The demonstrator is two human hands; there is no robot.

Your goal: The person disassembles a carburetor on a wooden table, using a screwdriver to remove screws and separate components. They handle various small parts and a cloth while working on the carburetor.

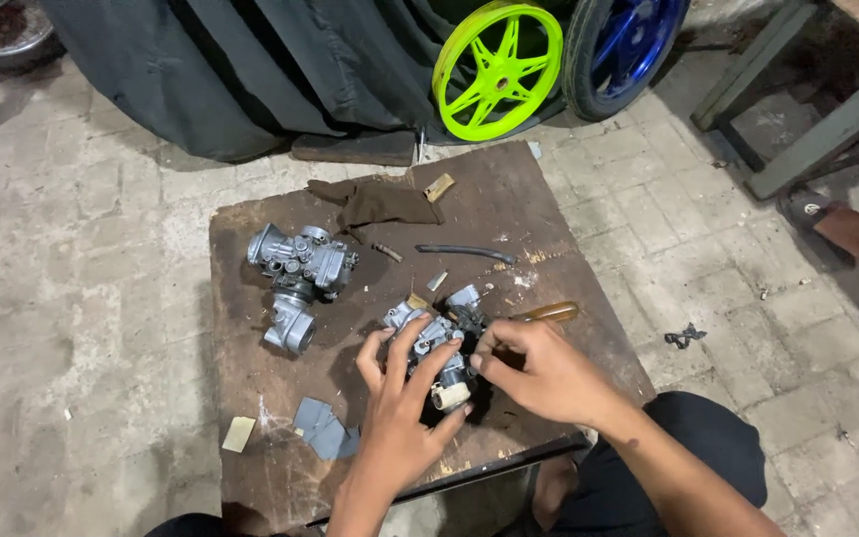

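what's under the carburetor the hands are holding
The carburetor, gripped by the left hand and right hand, sits over the brown wooden board. A dark patch shows beneath it; the fingers cover the rest.

A grey metal carburetor (436, 343) sits tilted on the brown board.

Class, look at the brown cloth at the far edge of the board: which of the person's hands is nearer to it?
Left. The left hand grips the carburetor, almost straight below the cloth. The right hand works at that carburetor's right side, further from the cloth.
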